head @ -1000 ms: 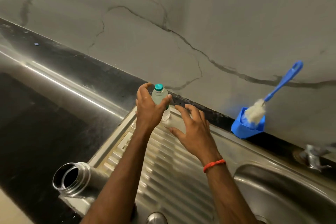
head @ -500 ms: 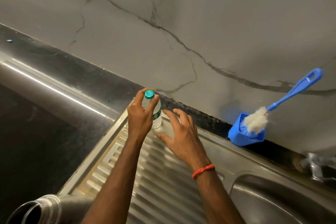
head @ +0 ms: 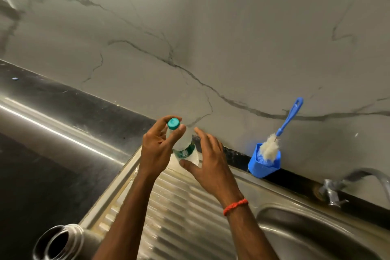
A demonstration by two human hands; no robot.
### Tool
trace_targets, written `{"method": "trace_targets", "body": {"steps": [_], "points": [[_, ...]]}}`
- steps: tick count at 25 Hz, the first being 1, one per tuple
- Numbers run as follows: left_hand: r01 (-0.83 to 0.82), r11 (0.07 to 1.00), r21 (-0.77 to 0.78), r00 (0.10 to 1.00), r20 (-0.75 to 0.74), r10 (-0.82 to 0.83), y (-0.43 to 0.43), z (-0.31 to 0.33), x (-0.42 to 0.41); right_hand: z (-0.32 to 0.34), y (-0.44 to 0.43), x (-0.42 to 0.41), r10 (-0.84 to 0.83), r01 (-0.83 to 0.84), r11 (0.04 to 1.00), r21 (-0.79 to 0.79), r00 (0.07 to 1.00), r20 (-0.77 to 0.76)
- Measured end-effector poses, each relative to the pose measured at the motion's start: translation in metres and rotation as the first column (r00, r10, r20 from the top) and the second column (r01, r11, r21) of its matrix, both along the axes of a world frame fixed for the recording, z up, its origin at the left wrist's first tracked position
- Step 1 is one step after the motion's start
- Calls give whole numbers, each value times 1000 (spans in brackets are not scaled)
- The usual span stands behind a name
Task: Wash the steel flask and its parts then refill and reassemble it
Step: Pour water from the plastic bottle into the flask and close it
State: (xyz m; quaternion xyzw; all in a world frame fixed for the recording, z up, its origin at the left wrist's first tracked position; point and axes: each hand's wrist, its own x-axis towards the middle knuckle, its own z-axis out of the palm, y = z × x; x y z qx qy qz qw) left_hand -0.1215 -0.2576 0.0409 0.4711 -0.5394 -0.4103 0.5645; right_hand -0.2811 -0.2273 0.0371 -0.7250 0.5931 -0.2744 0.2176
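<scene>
Steel flask [head: 60, 243], mouth open, sits at the lower left beside the draining board [head: 179, 217], while the left hand [head: 157, 150] grasps a clear bottle [head: 185, 149] below its teal cap [head: 173, 123] and the right hand [head: 207, 161] hovers alongside, fingers spread and released.

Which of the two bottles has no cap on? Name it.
The steel flask at lower left: its mouth gapes open, while the clear plastic bottle in the left hand wears a teal cap.

One each — bottle [head: 185, 151], flask [head: 61, 243] (open), brush [head: 269, 148], apparently tap [head: 331, 190].
</scene>
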Motion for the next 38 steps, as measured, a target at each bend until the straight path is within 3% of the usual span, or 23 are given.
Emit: {"method": "trace_targets", "body": {"steps": [3,6,13,20,26,32,36,38], "points": [[207,978,36,977,-55,-204,31,26,-8,12,25,-8,16,-22,999,41,987,158],[348,936,42,937,10,-349,68,50,-21,26,61,-28,31,-74,991,115,939,341],[450,893,24,892,37,-451,146,84,-48,32,140,-50,51,-121,990,79,806,590],[458,882,108,887,9,-462,195,81,-53,26,192,-61,59,-137,986,99,831,553],[203,979,-18,979,-24,-204,231,57,-66,22,231,-57,-86,76,996,42,908,409],[-25,997,-69,995,97,31,252,49,-84,15,252,-56,-176,179,984,25,919,352],[300,954,10,954,-14,-300,253,48,-77,18,259,-67,-148,146,989,36,899,412],[385,923,-16,923,7,-385,254,45,-72,19,263,-70,-117,107,993,49,911,396]]}}
